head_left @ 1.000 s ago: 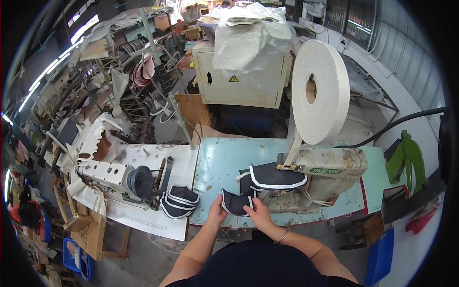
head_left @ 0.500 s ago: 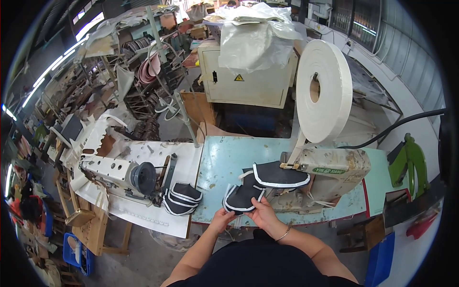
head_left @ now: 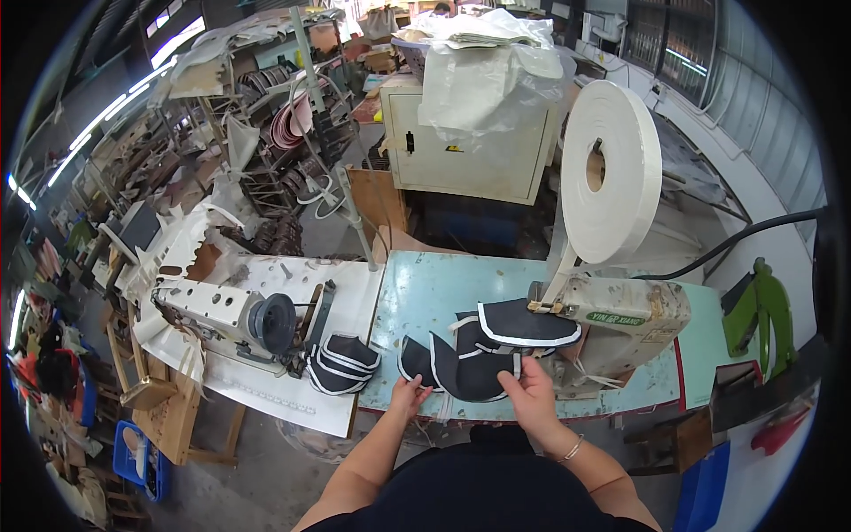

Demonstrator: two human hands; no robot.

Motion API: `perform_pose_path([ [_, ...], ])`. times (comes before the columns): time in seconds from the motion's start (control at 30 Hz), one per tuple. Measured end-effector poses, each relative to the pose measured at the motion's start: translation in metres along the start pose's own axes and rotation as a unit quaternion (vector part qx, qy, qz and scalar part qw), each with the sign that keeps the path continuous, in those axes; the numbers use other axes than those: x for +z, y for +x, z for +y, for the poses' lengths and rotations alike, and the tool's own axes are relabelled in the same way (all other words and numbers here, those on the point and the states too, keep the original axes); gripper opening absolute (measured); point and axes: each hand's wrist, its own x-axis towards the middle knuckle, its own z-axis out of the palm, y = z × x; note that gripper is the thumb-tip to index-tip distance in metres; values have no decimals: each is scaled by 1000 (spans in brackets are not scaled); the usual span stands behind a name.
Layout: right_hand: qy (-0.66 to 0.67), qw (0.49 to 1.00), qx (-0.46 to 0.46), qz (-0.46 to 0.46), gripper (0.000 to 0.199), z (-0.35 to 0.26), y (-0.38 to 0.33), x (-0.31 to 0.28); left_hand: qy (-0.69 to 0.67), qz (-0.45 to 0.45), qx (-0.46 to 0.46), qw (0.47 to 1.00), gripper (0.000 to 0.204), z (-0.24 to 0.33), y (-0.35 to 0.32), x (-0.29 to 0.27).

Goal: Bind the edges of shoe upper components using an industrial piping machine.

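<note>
Left hand [head_left: 408,398] nearly closed, fingertips pinching the lower edge of the left black piece [head_left: 413,361]. Right hand [head_left: 532,395] part-curled, thumb over the right end of the middle black piece [head_left: 479,379], fingers around its white-trimmed edge. Both pieces are over the near side of the turquoise bench [head_left: 425,288], just beside each other; can't tell if they're joined. A black flap [head_left: 527,324] sits just beyond them, under the front end of the right sewing machine [head_left: 616,310].

Handling, my read: light pinch, thumbs off the trim so it doesn't crease. Even tension between hands; pulling one side would likely skew the curved edge. Best to support the middle piece from below, since it looks floppy, and have slack toward the machine so the flap isn't dragged.

Further out: white tape roll [head_left: 640,177] above the machine, stacked black pieces [head_left: 344,365] on the white table [head_left: 266,395] to my left.
</note>
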Motion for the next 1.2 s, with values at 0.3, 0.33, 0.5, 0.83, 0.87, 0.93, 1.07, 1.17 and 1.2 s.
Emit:
perform_pose_path([
  [0.3,81,995,49,-25,18,-29,-10,-35,209,112,238,942,66,33,-75,47],
  [0.33,94,993,61,-42,20,-31,-12,-36,85,-89,170,978,61,43,-95,62],
  [0.5,105,993,38,-30,22,-39,-13,-40,89,-419,165,889,24,107,-178,127],
  [0.83,348,922,156,70,32,-25,6,-85,313,-287,232,875,22,133,-153,216],
  [0.87,386,902,175,81,33,-24,3,-79,260,-306,201,894,22,131,-154,217],
  [0.93,427,882,185,70,34,-14,3,-83,222,-314,182,905,22,127,-149,217],
  [1.07,304,939,109,116,22,-30,9,-74,136,-301,182,926,20,119,-146,211],
  [1.17,283,945,99,131,18,-23,13,-80,93,-291,176,936,19,114,-144,208],
  [1.2,311,935,113,128,20,-20,14,-83,77,-287,163,941,18,112,-144,208],
])
